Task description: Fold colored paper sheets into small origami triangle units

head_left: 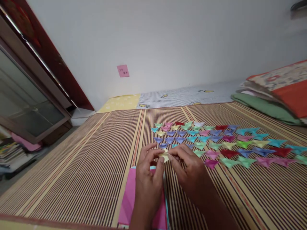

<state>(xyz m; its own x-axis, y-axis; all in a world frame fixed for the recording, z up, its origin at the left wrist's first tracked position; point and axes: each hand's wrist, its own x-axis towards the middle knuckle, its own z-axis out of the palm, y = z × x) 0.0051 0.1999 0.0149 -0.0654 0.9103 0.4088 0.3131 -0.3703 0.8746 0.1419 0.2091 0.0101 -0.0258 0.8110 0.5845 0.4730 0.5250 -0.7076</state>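
Note:
Between my two hands is a small pale yellow folded paper [165,156]. My left hand [150,169] pinches its left side between thumb and fingers. On the other side, my right hand [188,167] grips it with thumb and forefinger. Fingertips hide part of its folds. Below my left hand and wrist lies a stack of coloured paper sheets [128,195], bright pink on top with light blue edges showing. Just past my hands, several rows of small folded paper boats [203,139] in many colours spread to the right, among them a magenta boat [211,164] near my right hand.
A striped bamboo mat [79,163] covers the bed. Folded bedding [271,92] is piled at the far right. A pink note [123,71] sticks to the white wall. At left stand a glass-panelled cabinet [26,99] and stacked books [11,153].

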